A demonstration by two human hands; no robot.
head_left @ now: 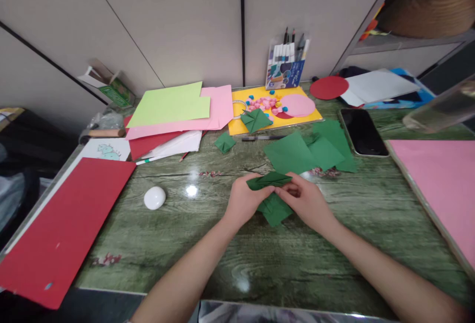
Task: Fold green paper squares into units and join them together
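Observation:
Between both hands, just above the tabletop, is a folded piece of dark green paper (273,208). My left hand (243,198) pinches its left side, thumb on the near face. On the opposite side my right hand (306,199) grips it, its thumb tip meeting the left thumb near the middle; the fingers behind the paper are partly hidden. Beyond the right hand lie loose green paper sheets (291,152), overlapping. A small folded green piece (224,142) rests on the table, and a larger folded green piece (256,120) sits on the yellow sheet.
Lime and pink paper sheets (170,105) are stacked at the back left. Red card (70,229) overhangs the left edge near a white round object (155,198). A phone (363,132), a pen (263,138), a marker box (285,68) and pink card (441,184) also lie about.

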